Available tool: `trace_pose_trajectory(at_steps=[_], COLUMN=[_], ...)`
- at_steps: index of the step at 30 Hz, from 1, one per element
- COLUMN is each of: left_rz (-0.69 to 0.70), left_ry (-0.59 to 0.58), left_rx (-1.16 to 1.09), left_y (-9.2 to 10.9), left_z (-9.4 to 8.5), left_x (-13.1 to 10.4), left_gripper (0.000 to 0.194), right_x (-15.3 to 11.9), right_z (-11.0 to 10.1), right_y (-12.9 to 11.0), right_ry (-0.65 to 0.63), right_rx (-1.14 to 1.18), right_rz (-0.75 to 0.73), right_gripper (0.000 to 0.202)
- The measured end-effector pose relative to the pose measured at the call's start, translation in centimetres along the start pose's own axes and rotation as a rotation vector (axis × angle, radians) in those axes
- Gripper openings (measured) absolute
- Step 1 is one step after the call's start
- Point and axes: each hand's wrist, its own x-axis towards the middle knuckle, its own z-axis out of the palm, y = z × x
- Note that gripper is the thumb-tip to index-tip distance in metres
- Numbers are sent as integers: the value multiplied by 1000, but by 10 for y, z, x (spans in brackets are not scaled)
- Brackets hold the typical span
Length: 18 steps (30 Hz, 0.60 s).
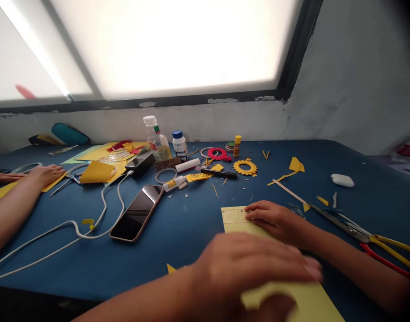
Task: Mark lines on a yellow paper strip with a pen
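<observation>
Under flat, spread fingers, a pale yellow sheet (pixel 235 221) is pressed to the blue table (pixel 178 232): the right hand (pixel 275 220) is laid on its far corner, the blurred left hand (pixel 248 264) across its middle. Nothing is gripped. Scissors (pixel 356 232) lie just right; a phone (pixel 138 212) lies left.

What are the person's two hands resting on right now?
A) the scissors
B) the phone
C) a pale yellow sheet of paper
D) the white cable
C: both the left hand and the right hand lie flat on the pale yellow sheet; the phone and scissors lie apart, untouched.
</observation>
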Motion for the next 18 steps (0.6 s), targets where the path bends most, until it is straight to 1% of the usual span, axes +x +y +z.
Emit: trace_pose_trajectory(at_steps=[2,3,4,6,8,10,12,18], left_rz=[44,54,29,-57,-83,-97,-114,-103], left_ry=[5,9,-4,-81,-109,-138,-165,-256], left_rx=[-74,-77,-37,93,123,131,134,131], left_y=[-28,-43,-58,-85,-103,-113,-118,-116], left_z=[0,2,5,12,17,18,16,10], left_x=[27,37,43,47,42,35,31,31], left_gripper=[33,31,28,29,34,40,43,43], right_x=[0,0,0,0,-1,-1,-2,-2], right_z=[1,2,2,3,2,2,1,2], right_y=[1,1,1,2,1,1,0,0], right_ry=[17,20,21,21,18,6,-6,-20], right_rx=[-5,-13,-21,-32,-32,-29,-24,-29], right_rz=[-19,-26,-28,-22,-17,-13,0,20], right_gripper=[24,24,23,24,26,27,27,28])
